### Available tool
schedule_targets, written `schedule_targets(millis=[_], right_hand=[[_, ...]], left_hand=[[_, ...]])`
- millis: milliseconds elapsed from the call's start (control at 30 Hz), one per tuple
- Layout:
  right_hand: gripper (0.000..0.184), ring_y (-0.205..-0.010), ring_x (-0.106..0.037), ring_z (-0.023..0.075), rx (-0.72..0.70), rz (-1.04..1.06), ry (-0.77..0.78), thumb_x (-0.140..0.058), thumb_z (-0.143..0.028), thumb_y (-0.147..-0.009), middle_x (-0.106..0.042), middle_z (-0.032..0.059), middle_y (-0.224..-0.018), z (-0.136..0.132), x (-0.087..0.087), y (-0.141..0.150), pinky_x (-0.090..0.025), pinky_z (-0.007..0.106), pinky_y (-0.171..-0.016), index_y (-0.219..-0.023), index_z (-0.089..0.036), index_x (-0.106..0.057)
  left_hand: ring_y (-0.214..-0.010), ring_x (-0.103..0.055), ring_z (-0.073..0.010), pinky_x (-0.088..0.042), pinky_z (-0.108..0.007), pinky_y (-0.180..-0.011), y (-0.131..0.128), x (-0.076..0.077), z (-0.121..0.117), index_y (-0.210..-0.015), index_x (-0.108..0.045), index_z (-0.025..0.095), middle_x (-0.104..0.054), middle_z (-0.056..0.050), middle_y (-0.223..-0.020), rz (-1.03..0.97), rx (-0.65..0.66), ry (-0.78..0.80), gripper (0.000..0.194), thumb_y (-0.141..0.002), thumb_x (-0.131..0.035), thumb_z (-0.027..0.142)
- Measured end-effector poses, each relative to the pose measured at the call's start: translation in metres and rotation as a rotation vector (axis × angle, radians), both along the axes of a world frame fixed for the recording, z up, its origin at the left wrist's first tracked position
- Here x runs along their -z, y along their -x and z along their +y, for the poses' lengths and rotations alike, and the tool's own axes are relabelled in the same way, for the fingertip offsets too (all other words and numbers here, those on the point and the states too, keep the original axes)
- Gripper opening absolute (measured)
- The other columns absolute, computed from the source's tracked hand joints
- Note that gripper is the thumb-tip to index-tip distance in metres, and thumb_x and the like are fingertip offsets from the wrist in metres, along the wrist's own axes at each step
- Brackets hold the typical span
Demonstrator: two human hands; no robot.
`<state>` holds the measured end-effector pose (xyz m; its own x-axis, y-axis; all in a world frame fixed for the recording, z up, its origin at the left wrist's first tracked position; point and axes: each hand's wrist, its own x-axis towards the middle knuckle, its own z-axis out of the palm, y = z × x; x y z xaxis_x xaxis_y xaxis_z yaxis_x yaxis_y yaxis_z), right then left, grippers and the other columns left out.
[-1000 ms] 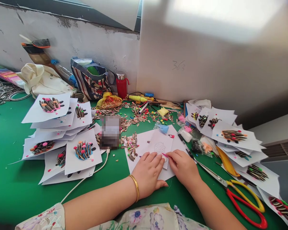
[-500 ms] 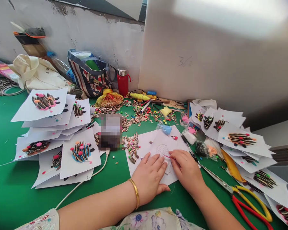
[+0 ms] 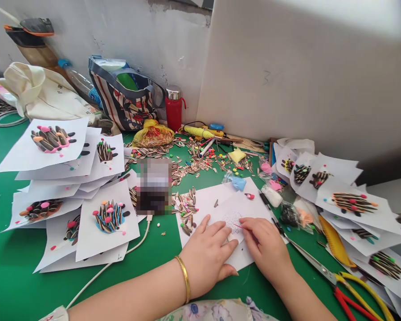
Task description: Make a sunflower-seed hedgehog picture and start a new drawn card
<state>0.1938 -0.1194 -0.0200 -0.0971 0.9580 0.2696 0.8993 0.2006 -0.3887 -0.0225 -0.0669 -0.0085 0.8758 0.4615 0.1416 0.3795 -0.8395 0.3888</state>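
Observation:
My left hand [image 3: 210, 252] lies flat with fingers spread, pressing on a small white paper [image 3: 217, 217]. This sits on a larger white sheet [image 3: 205, 196]. A round, finely dotted or lined drawing [image 3: 233, 221] shows on the small paper between my hands. My right hand [image 3: 269, 243] pinches a thin reddish-pink stick [image 3: 234, 224], its tip at the drawing; its exact kind is too small to make out. Sunflower seeds [image 3: 186, 209] lie at the sheet's left edge. A small red piece [image 3: 250, 196] rests near its upper right corner.
Stacked cards with seed hedgehogs stand left [image 3: 108, 214] and right [image 3: 352, 200]. Scissors [image 3: 324, 272], a black pen [image 3: 269, 209], a yellow comb [image 3: 336, 243] and clay bags [image 3: 237, 182] lie right. A blurred device [image 3: 153, 185] with a white cable, a red flask [image 3: 173, 109] and a striped bag [image 3: 123, 96] stand beyond.
The view has shifted a little. My right hand has moved slightly, still pinching the thin stick over the drawing. My left hand stays flat on the paper, fingers spread slightly wider.

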Motion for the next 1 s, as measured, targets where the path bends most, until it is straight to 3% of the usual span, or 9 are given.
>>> schedule_targets(millis=[300, 467, 700, 1000], right_hand=[[0.01, -0.084, -0.059, 0.0214, 0.019, 0.02, 0.011, -0.049, -0.021, -0.094, -0.067, 0.0051, -0.09, 0.0, -0.006, 0.002, -0.042, 0.036, -0.076, -0.097, -0.021, -0.058], [0.01, -0.079, -0.058, 0.0195, 0.028, 0.025, 0.019, -0.049, -0.021, -0.094, -0.065, 0.004, -0.085, -0.003, -0.008, 0.003, -0.042, 0.034, -0.073, -0.094, -0.02, -0.059], [0.011, -0.078, -0.059, 0.0193, 0.027, 0.044, 0.034, -0.048, -0.02, -0.094, -0.066, 0.0041, -0.085, -0.005, -0.009, 0.005, -0.044, 0.034, -0.072, -0.094, -0.02, -0.059], [0.013, -0.099, -0.061, 0.0239, -0.018, 0.051, -0.027, -0.05, -0.018, -0.092, -0.069, 0.0074, -0.104, -0.001, -0.012, 0.002, -0.049, 0.043, -0.086, -0.1, -0.022, -0.06]], left_hand=[[-0.127, -0.045, -0.0265, -0.023, -0.052, -0.115, 0.0, -0.002, 0.003, -0.113, -0.06, 0.021, -0.057, -0.007, -0.131, -0.019, -0.073, -0.049, 0.038, -0.088, -0.057, 0.049], [-0.116, -0.05, -0.0251, -0.029, -0.049, -0.112, 0.0, -0.005, 0.004, -0.113, -0.06, 0.021, -0.061, -0.005, -0.121, 0.001, -0.095, -0.05, 0.037, -0.086, -0.061, 0.046], [-0.119, -0.049, -0.0251, -0.024, -0.05, -0.114, 0.002, -0.002, 0.003, -0.128, -0.054, 0.019, -0.059, -0.006, -0.128, 0.03, -0.094, -0.104, 0.052, -0.087, -0.058, 0.051], [-0.127, -0.047, -0.0245, -0.02, -0.051, -0.117, 0.001, 0.003, 0.004, -0.128, -0.056, 0.019, -0.059, -0.008, -0.133, 0.007, -0.064, -0.094, 0.05, -0.089, -0.055, 0.05]])
